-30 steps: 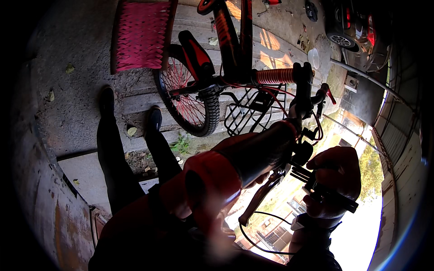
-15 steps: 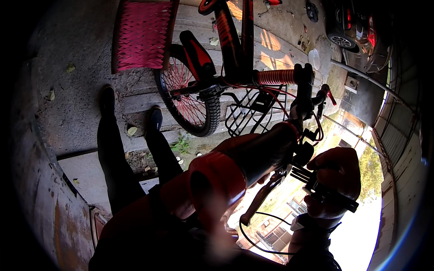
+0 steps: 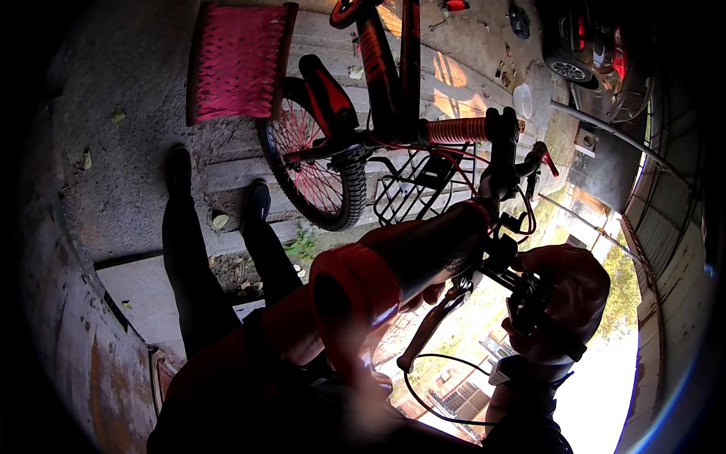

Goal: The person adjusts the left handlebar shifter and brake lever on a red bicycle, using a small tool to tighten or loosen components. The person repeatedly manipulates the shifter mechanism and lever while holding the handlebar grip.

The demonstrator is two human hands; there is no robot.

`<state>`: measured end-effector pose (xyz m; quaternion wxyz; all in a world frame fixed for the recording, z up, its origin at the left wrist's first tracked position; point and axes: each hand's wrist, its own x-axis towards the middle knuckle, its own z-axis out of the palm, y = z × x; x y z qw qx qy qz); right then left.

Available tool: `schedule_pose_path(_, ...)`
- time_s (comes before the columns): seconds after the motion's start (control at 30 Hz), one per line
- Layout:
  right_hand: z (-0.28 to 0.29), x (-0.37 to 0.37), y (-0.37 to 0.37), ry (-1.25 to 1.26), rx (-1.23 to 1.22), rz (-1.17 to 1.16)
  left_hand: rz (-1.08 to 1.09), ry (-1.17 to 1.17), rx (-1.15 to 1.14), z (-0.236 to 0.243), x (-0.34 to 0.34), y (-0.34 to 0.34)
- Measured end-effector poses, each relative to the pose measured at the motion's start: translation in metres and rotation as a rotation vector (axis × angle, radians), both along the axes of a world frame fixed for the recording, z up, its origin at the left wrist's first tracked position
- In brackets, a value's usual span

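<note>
My left hand (image 3: 429,295) is wrapped round a black-and-red handlebar end (image 3: 408,261) of the bicycle (image 3: 386,83), mostly hidden behind it, with fingertips showing underneath. My right hand (image 3: 563,299) grips a black folding multi-tool (image 3: 529,303) against a dark clamp (image 3: 499,253) on the bar, beside a brake lever (image 3: 435,325) with a looping cable. The bike's red-spoked wheel (image 3: 314,181) lies beyond, with a black wire basket (image 3: 408,189) alongside.
A pink woven seat (image 3: 234,64) stands upper left of my feet (image 3: 257,204). At upper right are a parked car (image 3: 597,53), a white container (image 3: 523,98) and a metal pipe (image 3: 628,136). A weathered wall (image 3: 113,371) runs along the lower left.
My right hand and the tool have turned and shifted slightly, so the tool's long keys no longer show as clearly. The handlebar has moved a little left; my left hand stays on it.
</note>
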<state>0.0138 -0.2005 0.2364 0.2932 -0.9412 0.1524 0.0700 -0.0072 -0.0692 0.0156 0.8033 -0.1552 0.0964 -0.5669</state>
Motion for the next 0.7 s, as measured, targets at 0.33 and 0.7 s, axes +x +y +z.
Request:
schedule_pose_path(0.33, 0.009, 0.024, -0.007, 0.023, -0.134, 0.411, -0.071, 0.051, 0.251, 0.013, 0.009, 0.006)
schedule_pose_path(0.7, 0.024, 0.039, -0.007, 0.139, -0.156, 0.527, 0.047, 0.006, 0.172, 0.028, 0.031, 0.011)
